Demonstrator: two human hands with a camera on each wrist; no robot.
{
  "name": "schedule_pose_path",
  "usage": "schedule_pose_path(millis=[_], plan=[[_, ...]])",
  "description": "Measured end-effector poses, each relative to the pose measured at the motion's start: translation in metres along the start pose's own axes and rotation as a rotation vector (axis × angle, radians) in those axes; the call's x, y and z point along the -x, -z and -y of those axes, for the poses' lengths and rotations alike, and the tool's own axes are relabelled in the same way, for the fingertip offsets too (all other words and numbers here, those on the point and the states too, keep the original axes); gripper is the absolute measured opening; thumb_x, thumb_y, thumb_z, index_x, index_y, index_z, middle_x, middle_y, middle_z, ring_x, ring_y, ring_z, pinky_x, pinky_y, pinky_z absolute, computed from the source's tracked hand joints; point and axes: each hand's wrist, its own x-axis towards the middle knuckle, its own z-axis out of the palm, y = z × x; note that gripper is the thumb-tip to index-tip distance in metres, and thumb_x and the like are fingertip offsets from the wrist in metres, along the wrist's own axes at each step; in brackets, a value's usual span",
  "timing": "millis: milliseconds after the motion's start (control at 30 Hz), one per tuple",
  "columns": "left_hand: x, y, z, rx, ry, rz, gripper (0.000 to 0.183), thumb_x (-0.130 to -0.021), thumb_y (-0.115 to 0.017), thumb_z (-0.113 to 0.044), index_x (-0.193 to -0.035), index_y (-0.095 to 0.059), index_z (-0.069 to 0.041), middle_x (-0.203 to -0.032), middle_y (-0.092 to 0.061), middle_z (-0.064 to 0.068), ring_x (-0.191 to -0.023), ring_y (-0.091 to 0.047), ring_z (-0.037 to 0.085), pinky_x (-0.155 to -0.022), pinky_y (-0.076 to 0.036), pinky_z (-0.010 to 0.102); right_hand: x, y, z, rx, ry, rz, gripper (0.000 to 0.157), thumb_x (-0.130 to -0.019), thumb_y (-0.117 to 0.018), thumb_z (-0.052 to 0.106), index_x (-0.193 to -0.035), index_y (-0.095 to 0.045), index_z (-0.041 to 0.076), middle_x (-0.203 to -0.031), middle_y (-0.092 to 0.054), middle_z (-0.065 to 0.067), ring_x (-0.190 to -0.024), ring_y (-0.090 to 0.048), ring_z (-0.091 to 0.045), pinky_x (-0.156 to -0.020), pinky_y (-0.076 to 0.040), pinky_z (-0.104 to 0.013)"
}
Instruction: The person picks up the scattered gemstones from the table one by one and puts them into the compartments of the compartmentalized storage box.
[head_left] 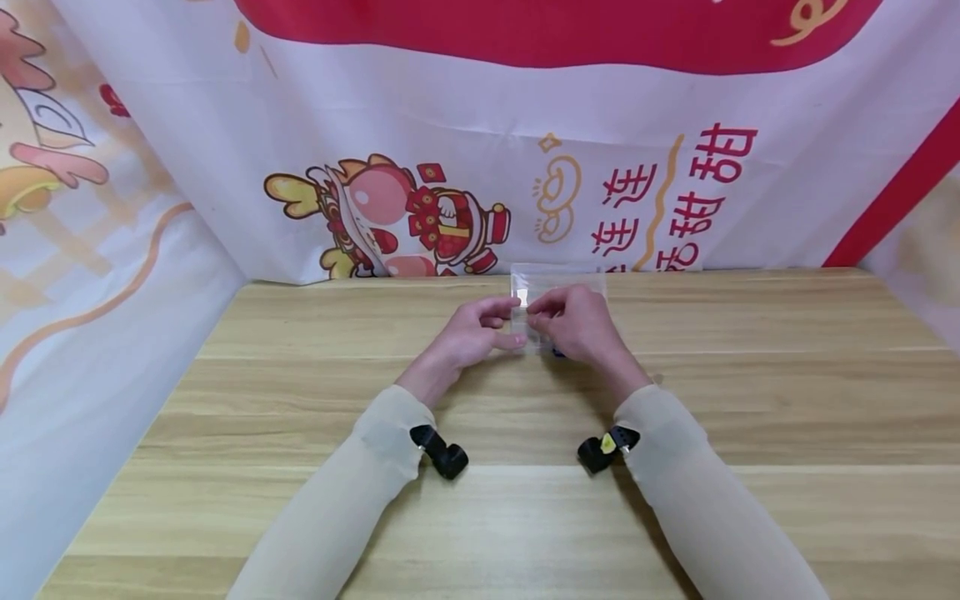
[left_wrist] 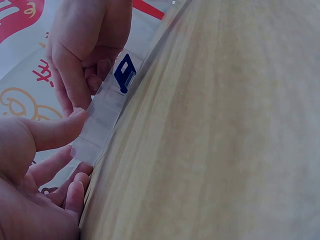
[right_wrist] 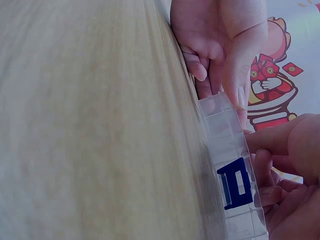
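A clear plastic compartment box (head_left: 521, 323) lies at the far edge of the table, against the hanging cloth. Its transparent lid (head_left: 558, 276) is raised at the back, and a blue latch (right_wrist: 246, 198) sits on its front side. My left hand (head_left: 474, 332) holds the box's left end, thumb at the front corner and fingers round behind it. Over the compartments, my right hand (head_left: 573, 323) has thumb and index fingertips drawn together, other fingers curled. I cannot tell whether something small is between those fingertips.
A printed cloth (head_left: 450, 108) with red lettering and cartoon figures hangs right behind the box. The wooden table (head_left: 495, 533) stretches toward me and to both sides. Small black wrist cameras (head_left: 448, 460) are strapped over both sleeves.
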Motion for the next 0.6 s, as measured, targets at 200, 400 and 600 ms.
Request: schedule_pose_path(millis=[200,400,600], plan=[[0.0007,0.0009,0.0011,0.006,0.009,-0.003,0.061,-0.093,-0.083,-0.015,-0.149,-0.062,-0.028,-0.147,-0.058,0.000,-0.135,-0.050,0.024,-0.122,-0.039,0.045,-0.0001,-0.0011,0.0002,0.003,0.015,-0.003,0.019,-0.101,-0.072,0.018,-0.117,-0.080,0.011,-0.109,-0.075,-0.008,-0.097,-0.063,-0.023,-0.082,-0.052,-0.033],[0.0018,0.0022,0.0005,0.011,0.007,-0.002,0.060,-0.093,-0.082,-0.014,-0.148,-0.062,-0.027,-0.148,-0.058,0.000,-0.135,-0.049,0.024,-0.122,-0.039,0.045,-0.0008,-0.0014,0.0004,-0.010,0.018,0.007,0.020,-0.101,-0.072,0.017,-0.118,-0.080,0.011,-0.109,-0.076,-0.009,-0.098,-0.063,-0.023,-0.083,-0.052,-0.033],[0.0009,-0.0001,-0.0006,0.006,-0.002,0.006,0.061,-0.092,-0.083,-0.013,-0.148,-0.062,-0.026,-0.147,-0.058,0.001,-0.134,-0.049,0.023,-0.120,-0.040,0.043,0.0000,0.0010,-0.0013,0.001,0.010,0.010,0.019,-0.102,-0.071,0.018,-0.117,-0.080,0.011,-0.108,-0.075,-0.009,-0.097,-0.062,-0.023,-0.082,-0.052,-0.033]])
